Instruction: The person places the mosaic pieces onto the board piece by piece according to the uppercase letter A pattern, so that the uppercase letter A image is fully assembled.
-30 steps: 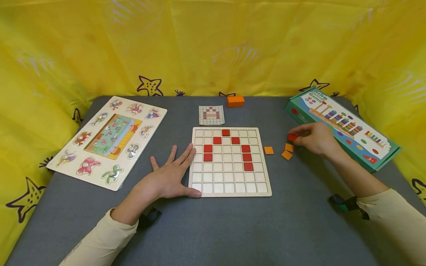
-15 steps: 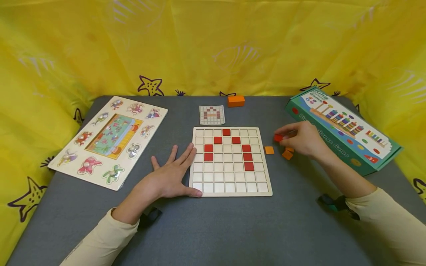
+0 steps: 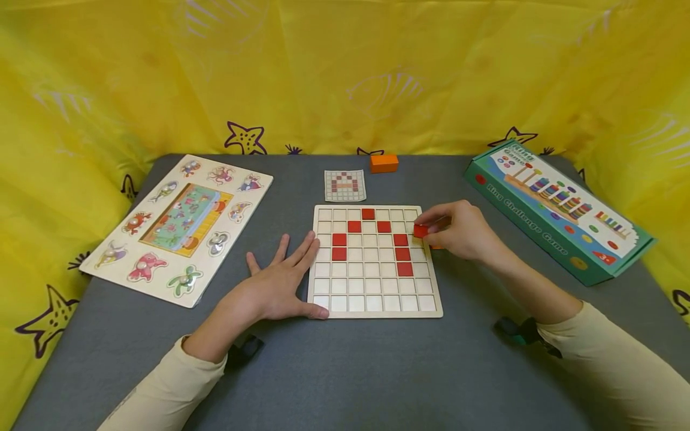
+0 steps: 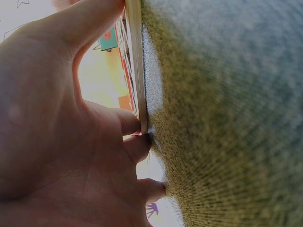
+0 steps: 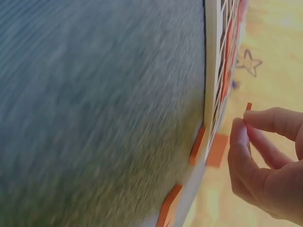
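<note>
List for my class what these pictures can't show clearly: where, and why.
Head view: most of the orange tile beside the board, hidden by the right hand.
Head view: exact colours on the small card, too tiny.
Right wrist view: lower orange piece, partly cut off by the bottom edge.
Left wrist view: the board's grid pattern, seen almost edge-on.

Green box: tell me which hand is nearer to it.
Right. The right hand is left of the green box, apart from it, by the board's right edge; the left hand is farther off, at the board's left edge.
</note>
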Tool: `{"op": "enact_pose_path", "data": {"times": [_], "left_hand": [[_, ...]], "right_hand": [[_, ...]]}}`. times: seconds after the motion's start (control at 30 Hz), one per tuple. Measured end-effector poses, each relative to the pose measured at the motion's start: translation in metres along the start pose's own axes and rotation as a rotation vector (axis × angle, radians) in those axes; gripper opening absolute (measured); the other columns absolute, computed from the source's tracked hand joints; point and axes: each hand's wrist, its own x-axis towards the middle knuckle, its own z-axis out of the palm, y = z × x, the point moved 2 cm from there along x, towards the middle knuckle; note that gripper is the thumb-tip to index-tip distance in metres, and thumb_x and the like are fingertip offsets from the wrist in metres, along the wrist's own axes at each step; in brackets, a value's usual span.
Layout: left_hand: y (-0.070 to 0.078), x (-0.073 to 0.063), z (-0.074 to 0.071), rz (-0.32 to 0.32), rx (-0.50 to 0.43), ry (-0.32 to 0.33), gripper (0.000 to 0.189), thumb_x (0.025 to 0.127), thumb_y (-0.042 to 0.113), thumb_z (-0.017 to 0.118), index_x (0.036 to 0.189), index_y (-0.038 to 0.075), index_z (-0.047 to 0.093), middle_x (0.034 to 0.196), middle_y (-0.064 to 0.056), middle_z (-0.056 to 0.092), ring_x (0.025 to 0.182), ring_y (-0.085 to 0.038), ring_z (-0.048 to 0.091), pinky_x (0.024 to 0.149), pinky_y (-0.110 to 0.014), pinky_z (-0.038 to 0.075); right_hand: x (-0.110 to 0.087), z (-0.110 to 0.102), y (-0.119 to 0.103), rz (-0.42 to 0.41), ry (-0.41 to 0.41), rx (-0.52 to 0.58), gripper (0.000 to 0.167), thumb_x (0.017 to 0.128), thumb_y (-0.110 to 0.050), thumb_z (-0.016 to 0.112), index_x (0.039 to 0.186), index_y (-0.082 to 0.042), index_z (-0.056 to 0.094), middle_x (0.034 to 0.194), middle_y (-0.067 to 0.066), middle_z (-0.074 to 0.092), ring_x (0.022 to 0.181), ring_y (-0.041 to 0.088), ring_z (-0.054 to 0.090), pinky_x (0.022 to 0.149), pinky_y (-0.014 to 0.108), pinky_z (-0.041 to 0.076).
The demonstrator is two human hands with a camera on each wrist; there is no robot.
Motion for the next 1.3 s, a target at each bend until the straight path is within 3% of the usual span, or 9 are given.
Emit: {"op": "enact_pose_path", "data": {"times": [0.3, 0.63, 1.3], "left_hand": [[0.0, 0.0, 0.0, -0.005, 0.017, 0.002, 0.134, 0.075, 0.078, 0.076, 0.169, 0.026, -0.003, 0.176, 0.007, -0.012, 0.161, -0.043, -0.012, 0.1, -0.093, -0.008], [-0.001, 0.001, 0.001, -0.002, 0.016, 0.009, 0.134, 0.074, 0.08, 0.075, 0.169, 0.026, -0.003, 0.176, 0.007, -0.012, 0.161, -0.044, -0.01, 0.099, -0.094, -0.007], [-0.001, 0.001, 0.001, -0.006, 0.034, 0.013, 0.135, 0.073, 0.082, 0.075, 0.169, 0.025, 0.0, 0.177, 0.005, -0.009, 0.16, -0.047, -0.008, 0.098, -0.095, -0.004]], "right_hand": [[0.002, 0.021, -0.021, -0.052, -0.026, -0.002, 0.026, 0.082, -0.008, 0.085, 0.107, -0.014, 0.082, 0.094, 0.006, 0.075, 0.085, 0.022, 0.069, 0.075, 0.032, 0.051], [0.005, 0.048, -0.044, -0.104, -0.12, 0.032, 0.026, 0.081, -0.007, 0.087, 0.105, -0.013, 0.081, 0.097, 0.002, 0.075, 0.084, 0.019, 0.066, 0.079, 0.033, 0.054], [0.012, 0.082, -0.085, -0.206, -0.218, -0.016, 0.027, 0.075, 0.0, 0.083, 0.099, -0.013, 0.08, 0.088, -0.004, 0.075, 0.077, 0.011, 0.067, 0.073, 0.027, 0.056]]}}
